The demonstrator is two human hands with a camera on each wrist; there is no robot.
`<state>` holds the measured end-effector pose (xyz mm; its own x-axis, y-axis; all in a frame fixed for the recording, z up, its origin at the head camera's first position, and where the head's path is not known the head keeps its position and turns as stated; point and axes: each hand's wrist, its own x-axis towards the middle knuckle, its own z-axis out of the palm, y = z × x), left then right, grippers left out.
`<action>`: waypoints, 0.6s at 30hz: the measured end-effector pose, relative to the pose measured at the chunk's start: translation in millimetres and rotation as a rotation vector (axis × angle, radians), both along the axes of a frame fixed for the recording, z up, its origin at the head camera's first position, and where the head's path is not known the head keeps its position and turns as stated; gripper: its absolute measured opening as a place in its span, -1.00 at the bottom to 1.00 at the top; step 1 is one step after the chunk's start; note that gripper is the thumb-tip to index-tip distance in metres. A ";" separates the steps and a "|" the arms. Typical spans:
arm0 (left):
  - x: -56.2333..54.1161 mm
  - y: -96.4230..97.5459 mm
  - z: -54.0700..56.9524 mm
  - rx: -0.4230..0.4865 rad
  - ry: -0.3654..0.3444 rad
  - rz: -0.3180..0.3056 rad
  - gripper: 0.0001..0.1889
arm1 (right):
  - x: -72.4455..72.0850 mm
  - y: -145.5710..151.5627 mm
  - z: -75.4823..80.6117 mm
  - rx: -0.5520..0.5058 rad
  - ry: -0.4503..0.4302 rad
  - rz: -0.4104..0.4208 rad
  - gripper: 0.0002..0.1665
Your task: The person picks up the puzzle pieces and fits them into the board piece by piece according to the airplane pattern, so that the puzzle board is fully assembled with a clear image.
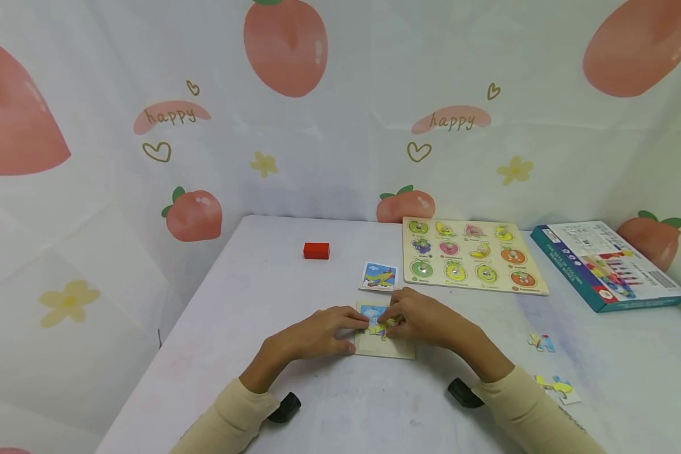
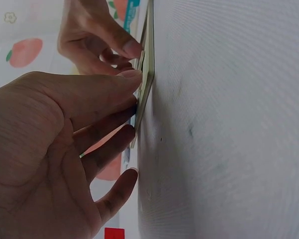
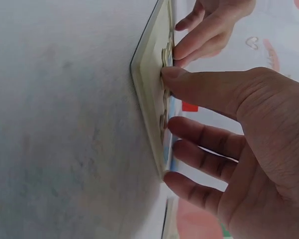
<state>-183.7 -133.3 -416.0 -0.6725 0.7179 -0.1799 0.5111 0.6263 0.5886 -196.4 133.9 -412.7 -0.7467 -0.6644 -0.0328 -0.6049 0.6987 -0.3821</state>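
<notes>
A small wooden jigsaw tray point(image 1: 383, 348) lies on the table with blue and yellow puzzle pieces point(image 1: 372, 311) in its upper part. At its left side is my left hand point(image 1: 323, 331), fingers fairly straight, index fingertip touching the pieces and thumb at the tray's edge. My right hand point(image 1: 422, 316) pinches a yellow puzzle piece between thumb and fingers over the tray's right part, hiding much of it. In the right wrist view the thumb point(image 3: 176, 74) rests against the raised edge of the pieces. A picture card point(image 1: 379, 276) with a yellow plane lies just behind the tray.
Loose puzzle pieces point(image 1: 541, 342) and joined ones point(image 1: 558, 388) lie to the right. Behind them are a fruit peg board point(image 1: 471, 255) and a flat teal box point(image 1: 610, 265). A red block point(image 1: 316, 251) sits at the back left, before a fruit-print curtain point(image 1: 340, 139).
</notes>
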 end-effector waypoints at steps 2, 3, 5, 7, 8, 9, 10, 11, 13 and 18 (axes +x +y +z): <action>0.0 -0.1 0.3 0.000 0.000 -0.001 -0.47 | -0.7 1.5 -1.6 -0.019 -0.024 -0.014 -0.75; 0.0 0.0 0.3 -0.001 0.000 -0.002 -0.47 | -1.2 1.9 -2.6 -0.026 -0.029 -0.016 -0.74; -0.1 0.1 0.1 0.000 0.000 -0.002 -0.46 | -1.9 2.5 -3.9 -0.027 -0.033 -0.020 -0.74; -0.1 0.3 -0.3 -0.001 0.000 -0.002 -0.46 | -2.0 2.4 -4.1 -0.028 -0.031 -0.018 -0.73; -0.1 0.3 -0.5 -0.001 0.001 -0.003 -0.46 | -1.8 2.2 -4.2 -0.024 -0.027 -0.020 -0.73; -0.1 0.3 -0.6 -0.003 0.004 -0.004 -0.46 | -1.6 1.9 -4.2 -0.020 -0.023 -0.021 -0.73; -0.2 0.3 -0.5 -0.002 0.007 -0.005 -0.46 | -1.2 1.6 -4.2 -0.015 -0.018 -0.024 -0.73; -0.2 0.2 -0.4 -0.002 0.006 -0.005 -0.47 | -0.7 1.1 -4.2 -0.010 -0.009 -0.026 -0.73; -0.2 0.1 -0.3 -0.004 0.008 -0.007 -0.47 | 0.1 0.3 -4.3 -0.004 0.003 -0.040 -0.72; 0.1 0.6 -0.8 -0.001 0.013 -0.014 -0.47 | 2.3 0.8 -4.5 -0.011 0.024 -0.114 -0.60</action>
<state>-183.6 -132.7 -416.8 -0.6649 0.7270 -0.1715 0.5275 0.6196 0.5812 -194.1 134.7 -417.2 -0.8178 -0.5755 -0.0069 -0.5311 0.7592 -0.3763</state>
